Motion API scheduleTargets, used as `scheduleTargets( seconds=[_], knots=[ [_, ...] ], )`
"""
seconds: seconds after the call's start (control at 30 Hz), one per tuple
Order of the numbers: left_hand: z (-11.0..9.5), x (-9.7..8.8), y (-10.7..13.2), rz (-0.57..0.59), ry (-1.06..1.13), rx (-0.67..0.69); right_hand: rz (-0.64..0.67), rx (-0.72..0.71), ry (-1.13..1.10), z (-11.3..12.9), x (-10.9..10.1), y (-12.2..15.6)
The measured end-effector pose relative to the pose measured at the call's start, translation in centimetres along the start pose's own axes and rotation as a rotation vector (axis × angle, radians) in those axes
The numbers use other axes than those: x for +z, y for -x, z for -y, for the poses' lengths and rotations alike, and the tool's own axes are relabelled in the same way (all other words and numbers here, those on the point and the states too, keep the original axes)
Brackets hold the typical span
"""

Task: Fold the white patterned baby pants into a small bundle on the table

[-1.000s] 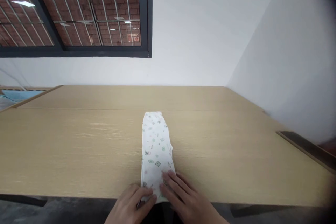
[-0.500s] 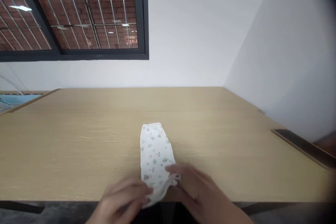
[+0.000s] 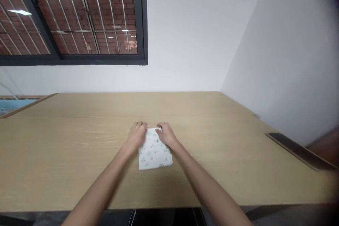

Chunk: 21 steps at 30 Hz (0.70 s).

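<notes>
A small white cloth (image 3: 154,153) printed with little green and pink figures lies folded in half on the light wooden table (image 3: 66,155). Both my arms reach forward over it. My left hand (image 3: 137,135) grips the far left corner of the cloth with curled fingers. At the far right corner my right hand (image 3: 164,134) does the same. The two hands sit close together at the cloth's far edge, pressing the folded-over layer down.
A white wall rises behind the table, with a dark-framed window (image 3: 71,17) at upper left showing brick. A dark slot or tray (image 3: 299,152) sits at the table's right edge. A blue object (image 3: 10,103) lies at the far left.
Both hands lifted the near end of the long cloth and carried it forward onto the far end, so the cloth is now half as long. The arms are stretched out.
</notes>
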<state>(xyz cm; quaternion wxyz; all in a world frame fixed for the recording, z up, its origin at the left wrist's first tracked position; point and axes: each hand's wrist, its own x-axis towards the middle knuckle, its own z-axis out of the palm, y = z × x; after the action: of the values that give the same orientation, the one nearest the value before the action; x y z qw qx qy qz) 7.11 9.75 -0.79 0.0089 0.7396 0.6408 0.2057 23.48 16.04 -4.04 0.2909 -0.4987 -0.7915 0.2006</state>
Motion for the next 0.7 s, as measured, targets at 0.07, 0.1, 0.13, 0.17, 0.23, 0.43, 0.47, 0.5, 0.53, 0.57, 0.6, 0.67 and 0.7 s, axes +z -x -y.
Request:
scheduleTargets(
  seconds=[0.07,0.1,0.13,0.17,0.23,0.43,0.47,0.5,0.53,0.57,0.6,0.67,0.7],
  knots=[
    [-1.5,0.6,2.3,-0.013,-0.032,0.011,-0.040,-0.027,0.029,0.3,-0.3,0.4],
    [-2.5,0.9,4.1,-0.013,-0.039,0.029,-0.046,-0.076,0.039,0.8,-0.8,0.8],
    [-3.6,1.4,6.0,-0.011,-0.041,0.050,-0.020,-0.150,0.042,1.4,-1.3,1.5],
    [-4.6,2.0,8.0,0.000,-0.042,0.072,0.045,-0.244,0.036,2.0,-1.8,2.2],
    [-6.0,3.9,11.7,-0.071,-0.061,0.135,0.256,-0.447,-0.011,3.5,-2.6,4.0],
    [-5.4,9.4,16.2,-0.273,-0.211,0.276,0.659,-0.742,-0.049,4.6,-1.4,8.1],
    [-5.2,9.7,16.2,-0.275,-0.219,0.285,0.665,-0.762,-0.017,4.3,-0.9,8.2],
    [-5.1,9.8,16.1,-0.272,-0.224,0.285,0.655,-0.780,0.017,3.8,-0.4,8.1],
    [-5.1,9.8,16.0,-0.269,-0.229,0.275,0.631,-0.793,0.050,3.3,0.1,7.8],
    [-5.2,9.7,16.0,-0.268,-0.235,0.255,0.599,-0.798,0.082,2.7,0.4,7.3],
    [-5.5,9.6,16.0,-0.265,-0.242,0.235,0.565,-0.794,0.115,2.1,0.7,6.6],
    [-5.9,9.5,16.0,-0.261,-0.258,0.194,0.496,-0.774,0.180,1.0,1.2,4.9],
    [-6.1,9.5,16.1,-0.258,-0.264,0.179,0.466,-0.763,0.206,0.4,1.3,4.0]
  ],
)
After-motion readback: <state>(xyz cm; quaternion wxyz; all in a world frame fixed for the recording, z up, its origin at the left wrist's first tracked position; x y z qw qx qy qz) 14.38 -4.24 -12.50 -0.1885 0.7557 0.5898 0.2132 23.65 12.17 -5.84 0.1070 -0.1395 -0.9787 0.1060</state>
